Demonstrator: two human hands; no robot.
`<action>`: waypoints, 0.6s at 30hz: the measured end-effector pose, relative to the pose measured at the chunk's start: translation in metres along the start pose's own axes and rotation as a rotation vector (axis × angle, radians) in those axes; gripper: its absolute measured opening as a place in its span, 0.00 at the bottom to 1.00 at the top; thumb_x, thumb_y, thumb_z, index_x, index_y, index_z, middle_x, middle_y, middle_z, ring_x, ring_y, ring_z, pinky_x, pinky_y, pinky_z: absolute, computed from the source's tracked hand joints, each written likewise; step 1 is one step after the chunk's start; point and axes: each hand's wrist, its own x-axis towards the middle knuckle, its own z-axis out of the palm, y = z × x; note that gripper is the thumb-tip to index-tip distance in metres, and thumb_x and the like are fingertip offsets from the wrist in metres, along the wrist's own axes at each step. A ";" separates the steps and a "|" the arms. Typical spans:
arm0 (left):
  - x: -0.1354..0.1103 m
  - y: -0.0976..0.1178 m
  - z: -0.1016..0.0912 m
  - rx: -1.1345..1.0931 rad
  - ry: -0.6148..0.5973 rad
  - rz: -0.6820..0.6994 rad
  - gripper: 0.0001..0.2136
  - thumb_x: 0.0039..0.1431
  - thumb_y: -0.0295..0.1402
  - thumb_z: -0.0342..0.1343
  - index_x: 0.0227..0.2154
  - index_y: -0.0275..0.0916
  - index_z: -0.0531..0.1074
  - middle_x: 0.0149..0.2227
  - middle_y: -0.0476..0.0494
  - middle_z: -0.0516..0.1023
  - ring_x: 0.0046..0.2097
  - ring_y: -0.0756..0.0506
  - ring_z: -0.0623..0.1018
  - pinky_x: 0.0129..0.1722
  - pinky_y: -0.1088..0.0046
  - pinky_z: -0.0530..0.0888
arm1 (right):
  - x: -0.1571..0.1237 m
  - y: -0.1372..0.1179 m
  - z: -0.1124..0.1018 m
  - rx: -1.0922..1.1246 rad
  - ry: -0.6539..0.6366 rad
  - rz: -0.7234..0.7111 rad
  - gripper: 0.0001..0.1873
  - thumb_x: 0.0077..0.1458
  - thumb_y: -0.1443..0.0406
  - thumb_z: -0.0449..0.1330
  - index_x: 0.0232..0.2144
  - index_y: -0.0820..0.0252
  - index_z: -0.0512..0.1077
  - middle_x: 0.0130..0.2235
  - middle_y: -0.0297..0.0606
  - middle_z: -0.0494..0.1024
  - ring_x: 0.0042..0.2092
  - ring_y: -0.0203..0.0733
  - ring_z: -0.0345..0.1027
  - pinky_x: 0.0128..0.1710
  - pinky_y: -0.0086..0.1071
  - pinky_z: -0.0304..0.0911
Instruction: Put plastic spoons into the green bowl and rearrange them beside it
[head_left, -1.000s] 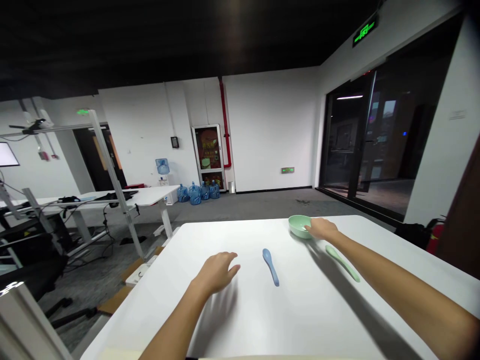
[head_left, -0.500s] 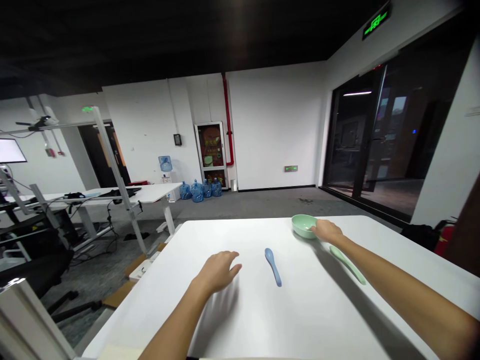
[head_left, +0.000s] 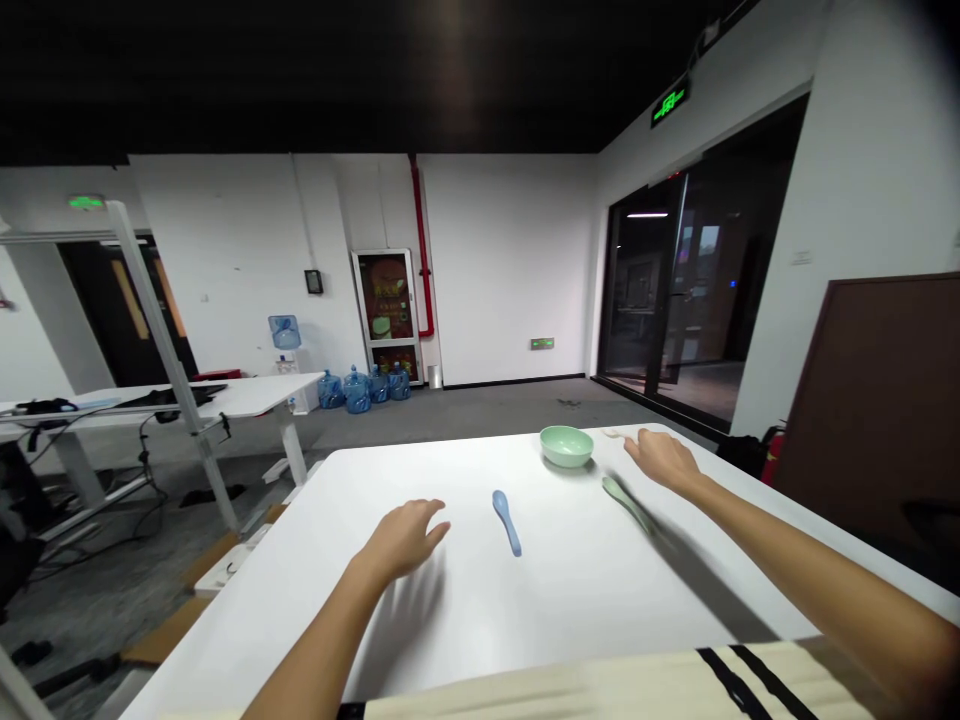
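Observation:
A pale green bowl (head_left: pixel 566 445) stands near the far edge of the white table (head_left: pixel 465 610). My right hand (head_left: pixel 664 460) hovers just right of it, apart from the rim, fingers loosely stretched and holding nothing. A green spoon (head_left: pixel 626 502) lies close under that hand's wrist. A blue spoon (head_left: pixel 508 520) lies in the middle of the table. My left hand (head_left: pixel 401 540) rests palm down on the table left of the blue spoon, fingers spread, nothing in it.
A small white thing (head_left: pixel 613 433) lies beyond the bowl at the far edge. A striped cloth (head_left: pixel 675 685) covers the near edge. A brown board (head_left: pixel 870 400) stands at the right. Another desk (head_left: pixel 187 400) and a metal pole (head_left: pixel 169 360) stand to the left.
My right hand has let go of the bowl's rim and moved a little to the right. The camera has turned right. My left hand has kept its place.

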 end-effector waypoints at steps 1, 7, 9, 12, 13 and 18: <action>0.000 0.000 0.000 -0.001 0.001 0.004 0.24 0.64 0.47 0.43 0.57 0.41 0.68 0.57 0.40 0.74 0.57 0.37 0.72 0.54 0.60 0.68 | -0.004 0.006 0.000 -0.005 -0.007 0.014 0.26 0.63 0.53 0.43 0.40 0.66 0.73 0.43 0.55 0.77 0.42 0.52 0.72 0.36 0.36 0.59; -0.003 0.001 -0.002 -0.006 0.002 -0.002 0.24 0.63 0.47 0.43 0.57 0.42 0.68 0.57 0.40 0.74 0.57 0.37 0.72 0.54 0.61 0.68 | -0.024 0.026 0.020 0.014 -0.105 0.043 0.25 0.62 0.53 0.44 0.37 0.65 0.74 0.41 0.54 0.77 0.39 0.51 0.72 0.34 0.36 0.59; -0.002 0.000 -0.001 -0.005 0.000 0.002 0.24 0.63 0.48 0.43 0.57 0.42 0.68 0.57 0.40 0.74 0.57 0.37 0.72 0.54 0.61 0.68 | -0.029 0.027 0.028 0.017 -0.134 0.039 0.25 0.62 0.53 0.44 0.36 0.64 0.74 0.40 0.54 0.77 0.39 0.51 0.72 0.34 0.36 0.59; -0.001 -0.002 0.001 -0.005 0.002 0.006 0.24 0.63 0.48 0.43 0.57 0.42 0.68 0.57 0.40 0.74 0.57 0.37 0.72 0.53 0.61 0.69 | -0.034 0.027 0.036 0.010 -0.168 0.022 0.25 0.61 0.54 0.44 0.34 0.63 0.74 0.40 0.53 0.77 0.39 0.51 0.72 0.33 0.36 0.59; -0.001 -0.002 0.001 -0.004 0.001 0.008 0.24 0.63 0.48 0.43 0.57 0.42 0.68 0.57 0.40 0.74 0.57 0.37 0.73 0.53 0.61 0.69 | -0.035 0.027 0.037 0.007 -0.173 0.017 0.25 0.61 0.54 0.44 0.34 0.63 0.74 0.40 0.53 0.77 0.39 0.51 0.72 0.33 0.35 0.59; 0.000 -0.002 0.003 0.005 -0.006 0.010 0.25 0.64 0.48 0.43 0.57 0.42 0.68 0.57 0.40 0.74 0.57 0.37 0.73 0.53 0.60 0.69 | -0.036 0.027 0.038 0.005 -0.178 0.019 0.24 0.61 0.54 0.44 0.33 0.63 0.74 0.40 0.52 0.77 0.39 0.50 0.72 0.32 0.34 0.58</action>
